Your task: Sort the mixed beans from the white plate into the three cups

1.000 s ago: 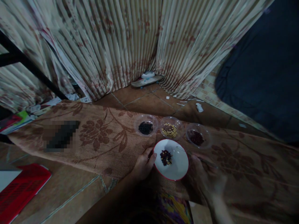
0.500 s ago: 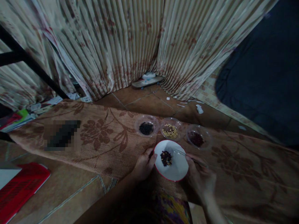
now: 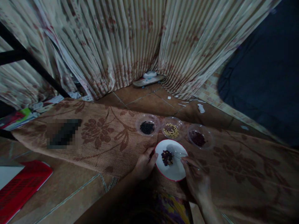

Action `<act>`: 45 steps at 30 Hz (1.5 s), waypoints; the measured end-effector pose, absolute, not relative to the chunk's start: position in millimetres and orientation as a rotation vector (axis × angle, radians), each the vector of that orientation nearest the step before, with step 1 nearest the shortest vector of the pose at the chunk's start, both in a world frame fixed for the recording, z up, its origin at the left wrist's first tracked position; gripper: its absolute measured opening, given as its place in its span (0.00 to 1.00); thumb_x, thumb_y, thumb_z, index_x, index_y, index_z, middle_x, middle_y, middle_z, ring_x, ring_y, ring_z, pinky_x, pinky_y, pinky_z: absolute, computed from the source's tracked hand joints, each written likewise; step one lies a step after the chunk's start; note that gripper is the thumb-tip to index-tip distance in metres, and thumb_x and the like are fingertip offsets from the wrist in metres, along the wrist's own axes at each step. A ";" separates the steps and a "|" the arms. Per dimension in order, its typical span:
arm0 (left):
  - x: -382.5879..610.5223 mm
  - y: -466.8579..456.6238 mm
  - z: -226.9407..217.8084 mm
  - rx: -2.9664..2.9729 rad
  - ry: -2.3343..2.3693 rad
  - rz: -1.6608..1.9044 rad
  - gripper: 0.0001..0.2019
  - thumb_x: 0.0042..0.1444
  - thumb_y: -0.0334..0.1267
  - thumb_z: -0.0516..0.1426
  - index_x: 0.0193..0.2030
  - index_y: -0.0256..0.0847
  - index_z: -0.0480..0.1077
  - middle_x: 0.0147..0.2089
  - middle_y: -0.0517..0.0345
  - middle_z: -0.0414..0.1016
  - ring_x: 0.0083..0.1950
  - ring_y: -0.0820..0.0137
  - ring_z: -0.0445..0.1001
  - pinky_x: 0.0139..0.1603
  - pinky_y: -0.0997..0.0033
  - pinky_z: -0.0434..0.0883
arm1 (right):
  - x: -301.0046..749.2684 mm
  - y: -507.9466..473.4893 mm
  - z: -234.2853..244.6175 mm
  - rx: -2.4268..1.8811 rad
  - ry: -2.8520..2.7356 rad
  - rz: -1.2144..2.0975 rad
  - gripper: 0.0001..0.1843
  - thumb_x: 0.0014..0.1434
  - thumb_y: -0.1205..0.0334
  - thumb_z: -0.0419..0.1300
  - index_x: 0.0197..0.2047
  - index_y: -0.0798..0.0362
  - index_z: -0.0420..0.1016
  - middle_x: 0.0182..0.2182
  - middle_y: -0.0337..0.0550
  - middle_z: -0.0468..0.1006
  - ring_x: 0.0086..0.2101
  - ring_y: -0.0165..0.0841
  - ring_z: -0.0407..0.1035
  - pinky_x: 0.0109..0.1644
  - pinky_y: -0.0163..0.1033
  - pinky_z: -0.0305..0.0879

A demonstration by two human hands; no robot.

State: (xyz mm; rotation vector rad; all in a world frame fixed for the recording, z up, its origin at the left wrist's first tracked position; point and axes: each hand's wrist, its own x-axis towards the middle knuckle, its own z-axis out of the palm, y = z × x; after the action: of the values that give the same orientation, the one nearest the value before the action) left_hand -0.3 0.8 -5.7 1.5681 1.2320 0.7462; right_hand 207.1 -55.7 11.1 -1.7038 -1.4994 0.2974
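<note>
A white bowl with a red rim [image 3: 178, 172] is gripped at its left edge by my left hand [image 3: 145, 163], thumb on the rim. Inside it lies a small heap of mixed beans [image 3: 167, 158], mostly dark with some yellow ones. My right hand [image 3: 196, 175] is closed around slim metal tweezers [image 3: 177, 155], whose tips reach over the bowl to the right side of the heap. Whether a bean is between the tips, I cannot tell. Beyond the bowl stand three clear plastic cups: one with black beans [image 3: 147, 127], one with yellow beans [image 3: 171, 130], one with dark red beans [image 3: 198, 139].
A brown flowered cloth [image 3: 112, 149] covers the long bench. At its left lies a blurred-out dark object [image 3: 64, 133]. A red crate-like item [image 3: 28, 183] sits on the floor at left. Behind are striped curtains [image 3: 130, 40], a skateboard [image 3: 148, 81] and white scraps [image 3: 201, 108].
My right hand has moved slightly left over the bowl, bringing the tweezers' tips to the bean heap. My left hand stays on the rim; the view has shifted a little.
</note>
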 end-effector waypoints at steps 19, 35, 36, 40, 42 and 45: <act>-0.6 1.3 -7.1 1.561 1.205 0.768 0.17 0.63 0.43 0.48 0.55 0.41 0.65 0.43 0.55 0.77 0.40 0.67 0.75 0.41 0.72 0.69 | 209.4 -56.4 5.2 -1.672 -1.553 0.220 0.09 0.59 0.56 0.57 0.35 0.50 0.76 0.36 0.44 0.80 0.38 0.35 0.73 0.43 0.41 0.69; 0.0 1.1 -5.9 1.547 1.245 0.748 0.16 0.62 0.43 0.49 0.53 0.41 0.66 0.41 0.56 0.78 0.39 0.68 0.75 0.42 0.71 0.70 | 210.1 -57.8 3.5 -1.695 -1.510 0.286 0.12 0.59 0.53 0.56 0.36 0.51 0.76 0.36 0.45 0.79 0.38 0.36 0.73 0.43 0.42 0.70; 0.0 1.1 -5.7 1.553 1.244 0.747 0.16 0.62 0.43 0.49 0.53 0.41 0.66 0.42 0.56 0.78 0.39 0.68 0.75 0.42 0.71 0.70 | 209.5 -58.3 4.4 -1.699 -1.503 0.291 0.12 0.59 0.53 0.56 0.36 0.51 0.76 0.36 0.45 0.79 0.38 0.36 0.73 0.42 0.42 0.70; -0.2 1.2 -4.5 1.577 1.231 0.744 0.16 0.62 0.43 0.48 0.53 0.41 0.66 0.43 0.55 0.77 0.41 0.68 0.75 0.43 0.71 0.69 | 208.9 -61.3 16.4 -1.723 -1.450 0.276 0.13 0.58 0.52 0.56 0.35 0.51 0.77 0.35 0.46 0.79 0.37 0.37 0.73 0.42 0.42 0.70; -0.1 1.1 -4.0 1.575 1.231 0.740 0.16 0.62 0.43 0.48 0.53 0.41 0.66 0.42 0.55 0.77 0.40 0.68 0.74 0.42 0.71 0.69 | 213.1 -61.1 27.6 -1.749 -1.390 0.235 0.14 0.58 0.52 0.57 0.34 0.52 0.77 0.34 0.46 0.79 0.36 0.37 0.73 0.40 0.41 0.70; 0.0 1.3 -3.4 1.561 1.237 0.746 0.16 0.62 0.43 0.48 0.53 0.41 0.66 0.42 0.55 0.78 0.39 0.67 0.75 0.42 0.71 0.69 | 230.0 -53.6 46.3 -1.774 -1.286 0.081 0.15 0.57 0.51 0.57 0.33 0.53 0.78 0.33 0.47 0.79 0.34 0.37 0.74 0.38 0.41 0.69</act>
State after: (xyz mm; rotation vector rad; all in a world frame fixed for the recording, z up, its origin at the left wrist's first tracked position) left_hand 0.0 1.3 -3.4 1.5607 1.2374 0.7463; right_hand 230.0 -53.6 46.3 -1.7739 -1.2860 0.0807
